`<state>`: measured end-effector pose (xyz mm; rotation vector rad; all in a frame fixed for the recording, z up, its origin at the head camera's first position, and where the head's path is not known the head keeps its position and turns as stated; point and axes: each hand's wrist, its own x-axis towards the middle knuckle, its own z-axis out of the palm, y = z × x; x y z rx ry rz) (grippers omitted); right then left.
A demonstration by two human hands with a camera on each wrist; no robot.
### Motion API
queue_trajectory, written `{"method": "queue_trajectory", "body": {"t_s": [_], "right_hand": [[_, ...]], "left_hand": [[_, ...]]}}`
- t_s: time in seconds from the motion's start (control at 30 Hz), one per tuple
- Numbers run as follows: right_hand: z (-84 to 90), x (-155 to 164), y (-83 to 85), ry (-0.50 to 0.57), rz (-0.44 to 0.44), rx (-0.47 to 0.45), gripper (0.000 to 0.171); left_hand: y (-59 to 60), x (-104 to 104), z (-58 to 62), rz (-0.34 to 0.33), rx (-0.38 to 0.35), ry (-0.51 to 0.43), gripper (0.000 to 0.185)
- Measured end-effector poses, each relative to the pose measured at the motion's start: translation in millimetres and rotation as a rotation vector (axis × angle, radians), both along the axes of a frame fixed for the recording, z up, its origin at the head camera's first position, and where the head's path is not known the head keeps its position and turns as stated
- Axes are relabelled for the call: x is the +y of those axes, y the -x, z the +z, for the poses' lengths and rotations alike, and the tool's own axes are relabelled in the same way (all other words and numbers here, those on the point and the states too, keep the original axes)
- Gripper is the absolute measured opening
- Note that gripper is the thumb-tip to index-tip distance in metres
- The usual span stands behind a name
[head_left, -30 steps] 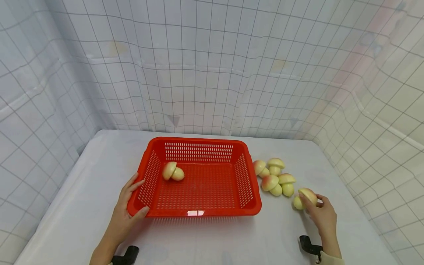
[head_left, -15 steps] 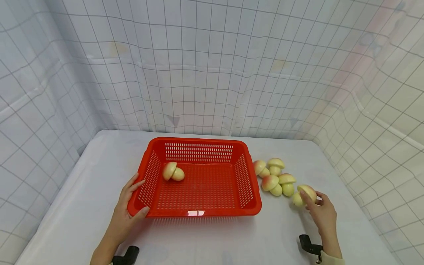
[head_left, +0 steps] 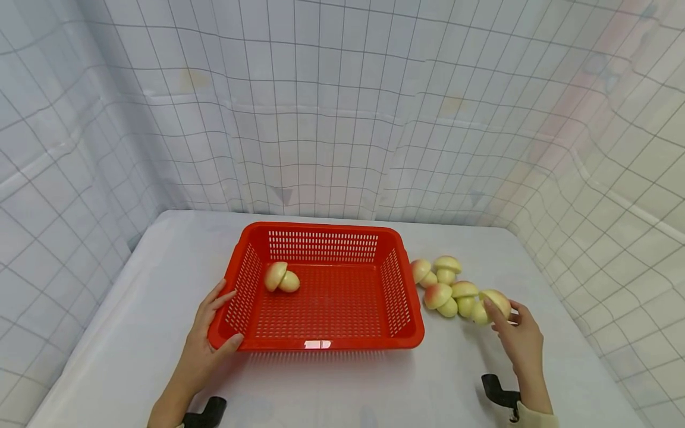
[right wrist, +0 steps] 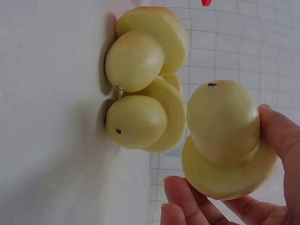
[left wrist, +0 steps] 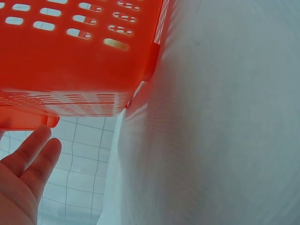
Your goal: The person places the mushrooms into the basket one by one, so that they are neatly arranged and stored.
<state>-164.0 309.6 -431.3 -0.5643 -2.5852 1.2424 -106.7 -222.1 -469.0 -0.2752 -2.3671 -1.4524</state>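
My left hand [head_left: 200,345] holds the near left corner of a red plastic basket [head_left: 321,343], fingers over the left rim and thumb on the front rim. In the left wrist view, two fingers [left wrist: 40,159] extend up to the rim. One pale yellow toy mushroom with a pink-tinged cap [head_left: 275,276] lies inside the basket at the left. My right hand [head_left: 521,342] pinches another toy mushroom [right wrist: 225,126] by its cap, raised over the table, stem facing the wrist camera. It overlaps the nearest mushroom of the group [head_left: 465,300] in the head view.
Several more toy mushrooms [head_left: 439,295] lie clustered on the white-covered table [head_left: 342,392], close beside the basket's right wall. White grid-patterned curtains [head_left: 332,119] enclose the back and both sides. Each wrist carries a black mount [head_left: 497,392].
My right hand has lifted its mushroom slightly and moved it up and left toward the group. The left hand stays on the basket, which keeps its place.
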Motion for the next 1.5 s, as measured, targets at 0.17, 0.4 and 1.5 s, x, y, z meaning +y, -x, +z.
{"method": "queue_trajectory", "body": {"t_s": [0.17,0.4,1.5], "right_hand": [[5.1,-4,2.5,-0.040,0.010,0.025,0.077],[10.6,-10,7.5,-0.076,0.027,0.047,0.077],[55.7,-46,41.0,-0.158,0.209,0.128,0.072]], "left_hand": [[-0.4,1,1.0,-0.004,0.000,-0.006,0.070],[-1.0,1,1.1,-0.004,-0.003,-0.009,0.069],[-1.5,1,2.0,0.000,0.001,0.007,0.071]]}}
